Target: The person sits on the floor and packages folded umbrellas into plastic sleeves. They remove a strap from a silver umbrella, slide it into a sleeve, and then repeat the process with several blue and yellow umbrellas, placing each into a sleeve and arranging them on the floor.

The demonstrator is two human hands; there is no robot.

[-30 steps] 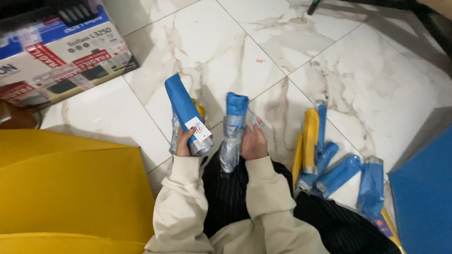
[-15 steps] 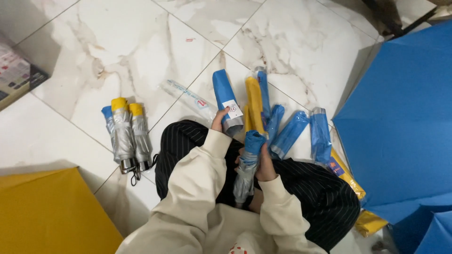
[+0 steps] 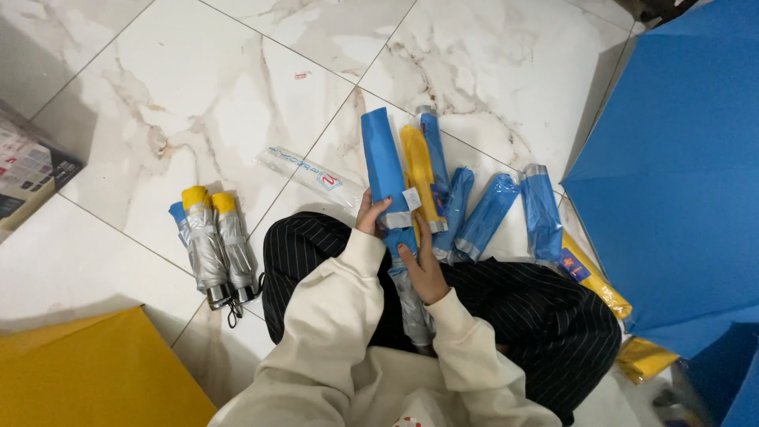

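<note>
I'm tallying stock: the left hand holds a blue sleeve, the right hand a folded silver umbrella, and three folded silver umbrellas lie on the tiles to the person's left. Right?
Not quite. The head view shows two folded silver umbrellas on the tiles there, not three. The left hand does hold the blue sleeve, and the right hand the silver umbrella.

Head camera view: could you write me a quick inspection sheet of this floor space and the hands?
Surface: white marble floor tiles.
Job's things: blue sleeve; silver folded umbrella in lap.
Clutter: two silver umbrellas; pile of blue and yellow sleeves; clear wrapper.
Hands: left hand grips the blue sleeve; right hand holds the umbrella.
Cables: nothing seen.
Surroundings: open blue umbrella, yellow canopy, cardboard box.
</note>
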